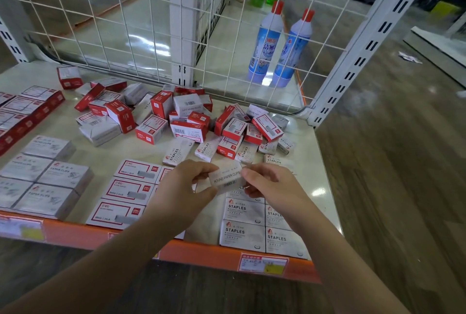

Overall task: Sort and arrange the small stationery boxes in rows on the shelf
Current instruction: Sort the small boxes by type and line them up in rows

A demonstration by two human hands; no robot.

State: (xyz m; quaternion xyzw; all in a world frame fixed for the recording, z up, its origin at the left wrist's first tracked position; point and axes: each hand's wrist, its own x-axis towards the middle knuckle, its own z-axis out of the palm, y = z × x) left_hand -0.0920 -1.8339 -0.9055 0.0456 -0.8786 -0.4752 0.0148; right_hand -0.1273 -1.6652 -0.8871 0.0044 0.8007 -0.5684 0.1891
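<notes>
Both hands hold one small white box printed ROUND PAPER CLIPS (227,178) above the front of the shelf (320,162). My left hand (186,187) grips its left end and my right hand (267,185) pinches its right end. Below them lie rows of white STAPLES boxes (242,234) and red-framed staple boxes (126,191). White paper clip boxes (48,175) sit in rows at the front left. A loose heap of red and white boxes (176,117) covers the middle and back of the shelf.
A white wire grid (141,23) closes the back of the shelf, with a slotted upright (358,56) at the right. Two blue bottles with red caps (267,44) stand behind the grid. An orange front edge (201,254) carries price labels. Wooden floor lies to the right.
</notes>
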